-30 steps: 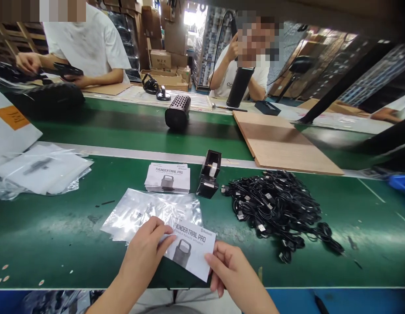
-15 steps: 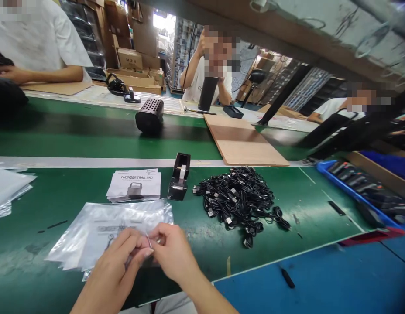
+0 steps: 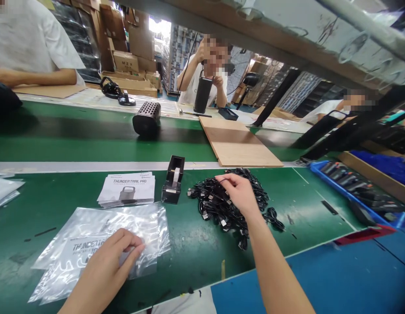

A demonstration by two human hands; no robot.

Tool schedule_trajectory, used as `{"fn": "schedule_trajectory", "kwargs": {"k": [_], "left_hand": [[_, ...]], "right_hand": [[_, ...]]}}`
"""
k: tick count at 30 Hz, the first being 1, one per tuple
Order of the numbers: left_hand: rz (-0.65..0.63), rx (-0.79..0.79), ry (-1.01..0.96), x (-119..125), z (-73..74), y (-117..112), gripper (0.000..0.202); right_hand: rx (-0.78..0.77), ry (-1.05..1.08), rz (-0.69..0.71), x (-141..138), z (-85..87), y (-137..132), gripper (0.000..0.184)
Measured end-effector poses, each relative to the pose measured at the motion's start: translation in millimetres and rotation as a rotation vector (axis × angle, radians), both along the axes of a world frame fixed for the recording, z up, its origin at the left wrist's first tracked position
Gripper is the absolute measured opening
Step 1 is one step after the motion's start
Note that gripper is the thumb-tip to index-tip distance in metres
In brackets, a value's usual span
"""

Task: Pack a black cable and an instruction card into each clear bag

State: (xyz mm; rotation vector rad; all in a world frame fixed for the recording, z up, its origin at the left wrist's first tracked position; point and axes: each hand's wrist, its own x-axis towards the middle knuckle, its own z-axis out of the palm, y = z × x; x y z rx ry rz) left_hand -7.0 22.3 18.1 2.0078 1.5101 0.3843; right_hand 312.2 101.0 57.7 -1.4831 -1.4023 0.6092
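Observation:
My left hand point(image 3: 115, 257) is over a small stack of clear plastic bags point(image 3: 124, 213), its thumb and forefinger pinched together on the top bag. A printed sheet reading "THUNDER TRAIL" point(image 3: 83, 245) shows through the plastic. Off to the right, my right hand point(image 3: 240, 194) reaches onto a heap of coiled black USB cables point(image 3: 215, 205). Its fingers are closed on a black cable at the top of the heap; the palm hides part of the pile.
Behind the bags lie printed leaflets point(image 3: 127, 187) and a black tape dispenser point(image 3: 173, 179). Farther back are a perforated black speaker housing point(image 3: 146, 117) and a wooden board point(image 3: 240, 141). A blue tray point(image 3: 333, 183) stands right. Co-workers sit across the bench, one holding a black cylindrical speaker point(image 3: 203, 93).
My right hand has left the bags and moved right and away from me onto the cable heap. The left hand stays at the bags, where the printed sheet now shows more clearly.

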Motion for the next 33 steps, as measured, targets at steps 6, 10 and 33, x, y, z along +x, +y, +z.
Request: {"fn": "schedule_trajectory", "kwargs": {"k": [6,10,33], "left_hand": [[-0.01,-0.123,0.01,-6.8,6.6,5.2,0.025],[0.115,-0.144,-0.112,8.7,28.5,7.0,0.031],[0.242,-0.965,-1.174,59.8,46.4,-24.1,0.036]], "right_hand": [[0.05,0.275,-0.134,5.8,22.7,-9.9,0.024],[-0.036,0.45,-0.038,-12.9,37.7,-25.1,0.019],[-0.371,0.134,0.296,-94.3,36.4,-89.4,0.019]]}}
